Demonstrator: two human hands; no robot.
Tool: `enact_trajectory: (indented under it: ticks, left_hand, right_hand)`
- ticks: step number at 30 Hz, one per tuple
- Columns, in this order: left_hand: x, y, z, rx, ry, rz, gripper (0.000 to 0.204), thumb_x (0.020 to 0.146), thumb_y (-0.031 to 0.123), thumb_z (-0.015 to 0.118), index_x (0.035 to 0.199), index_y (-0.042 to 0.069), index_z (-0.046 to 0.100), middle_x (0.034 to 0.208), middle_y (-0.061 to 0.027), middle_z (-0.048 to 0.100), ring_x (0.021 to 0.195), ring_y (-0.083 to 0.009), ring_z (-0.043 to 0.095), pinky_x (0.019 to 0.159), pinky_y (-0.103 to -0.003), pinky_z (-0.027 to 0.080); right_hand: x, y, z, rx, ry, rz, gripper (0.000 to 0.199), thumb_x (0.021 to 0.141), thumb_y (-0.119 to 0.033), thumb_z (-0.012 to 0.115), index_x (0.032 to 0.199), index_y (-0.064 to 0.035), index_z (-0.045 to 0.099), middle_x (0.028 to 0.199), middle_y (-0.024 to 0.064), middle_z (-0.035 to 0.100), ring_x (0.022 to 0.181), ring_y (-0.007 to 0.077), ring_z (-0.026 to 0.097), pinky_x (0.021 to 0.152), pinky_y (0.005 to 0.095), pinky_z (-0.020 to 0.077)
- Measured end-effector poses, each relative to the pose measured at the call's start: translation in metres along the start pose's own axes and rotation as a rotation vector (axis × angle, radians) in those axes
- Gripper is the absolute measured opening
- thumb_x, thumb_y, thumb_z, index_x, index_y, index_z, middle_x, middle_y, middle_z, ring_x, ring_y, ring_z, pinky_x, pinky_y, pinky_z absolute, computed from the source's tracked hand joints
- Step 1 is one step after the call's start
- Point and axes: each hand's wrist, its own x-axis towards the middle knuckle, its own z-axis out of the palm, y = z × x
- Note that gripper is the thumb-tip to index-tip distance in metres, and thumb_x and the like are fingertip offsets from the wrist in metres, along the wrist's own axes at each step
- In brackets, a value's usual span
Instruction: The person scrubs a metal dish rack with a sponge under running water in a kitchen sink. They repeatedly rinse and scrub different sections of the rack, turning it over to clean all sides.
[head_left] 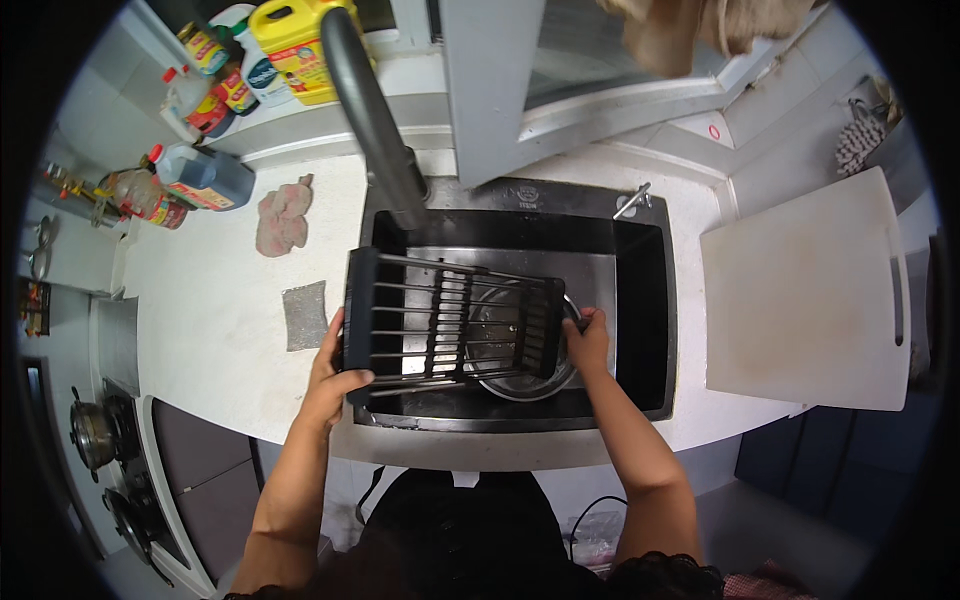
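Observation:
A black sink drain rack (453, 325) with metal rods is held over the left part of the dark sink (645, 300). My left hand (332, 385) grips its wide left end, thumb on top, at the sink's left rim. At the rack's right end, my right hand (587, 338) is closed round the edge, its fingertips partly hidden. Beneath the rack, a round clear bowl (520, 386) rests in the sink, seen partly through the rods. The dark faucet (375, 120) rises behind the rack's left end.
On the left counter lie a crumpled pinkish cloth (284, 217) and a grey scouring pad (305, 315). Several bottles stand behind, including a yellow jug (295, 45). A white cutting board (800, 295) is at the right. An open window frame (490, 90) juts in behind the sink.

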Motion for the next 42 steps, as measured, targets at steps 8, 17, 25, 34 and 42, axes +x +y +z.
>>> enact_trajectory:
  ticks: [8, 17, 25, 34, 42]
  left_hand:
    - [-0.012, 0.008, -0.035, 0.100, 0.043, -0.098, 0.066, 0.054, 0.008, 0.064, 0.120, 0.003, 0.056, 0.099, -0.0046, 0.059, 0.095, -0.0175, 0.055, 0.087, -0.029, 0.042]
    - [0.008, -0.012, 0.003, 0.204, 0.197, -0.179, 0.047, 0.061, 0.014, 0.062, 0.107, 0.002, 0.059, 0.092, -0.0047, 0.058, 0.085, -0.0156, 0.054, 0.076, -0.027, 0.044]
    - [0.000, 0.019, -0.003, 0.270, 0.228, -0.163, 0.047, 0.059, 0.012, 0.061, 0.105, 0.002, 0.060, 0.095, -0.0064, 0.057, 0.087, -0.0186, 0.055, 0.077, -0.028, 0.046]
    - [0.005, 0.006, -0.028, 0.230, 0.280, -0.276, 0.071, 0.054, 0.004, 0.059, 0.124, 0.005, 0.050, 0.089, -0.0052, 0.052, 0.077, -0.0167, 0.053, 0.066, -0.027, 0.046]
    - [0.019, 0.003, -0.018, 0.259, 0.233, -0.292, 0.075, 0.051, -0.004, 0.061, 0.125, 0.006, 0.050, 0.093, -0.0029, 0.051, 0.080, -0.0158, 0.052, 0.066, -0.027, 0.048]
  right_hand:
    - [0.022, 0.090, 0.065, -0.165, 0.001, 0.232, 0.036, 0.067, -0.011, 0.065, 0.099, -0.0011, 0.054, 0.101, 0.0213, 0.057, 0.099, 0.0372, 0.055, 0.088, 0.0417, 0.0438]
    - [0.038, 0.079, 0.065, -0.209, -0.155, -0.114, 0.035, 0.072, -0.005, 0.060, 0.107, -0.0034, 0.059, 0.102, 0.0235, 0.062, 0.098, 0.0375, 0.060, 0.085, 0.0424, 0.0478]
    - [0.056, 0.128, 0.092, -0.443, -0.291, -0.081, 0.022, 0.080, -0.005, 0.059, 0.101, -0.0038, 0.065, 0.092, 0.0177, 0.067, 0.085, 0.0372, 0.064, 0.076, 0.0405, 0.0521]
    - [-0.014, 0.062, 0.062, -0.284, -0.292, -0.474, 0.033, 0.079, 0.000, 0.056, 0.111, -0.0040, 0.062, 0.109, 0.0205, 0.061, 0.102, 0.0378, 0.057, 0.088, 0.0416, 0.0462]
    - [0.064, 0.050, 0.094, -0.363, -0.230, -0.672, 0.034, 0.078, 0.001, 0.051, 0.110, -0.0026, 0.062, 0.113, 0.0189, 0.060, 0.103, 0.0370, 0.057, 0.089, 0.0424, 0.0465]
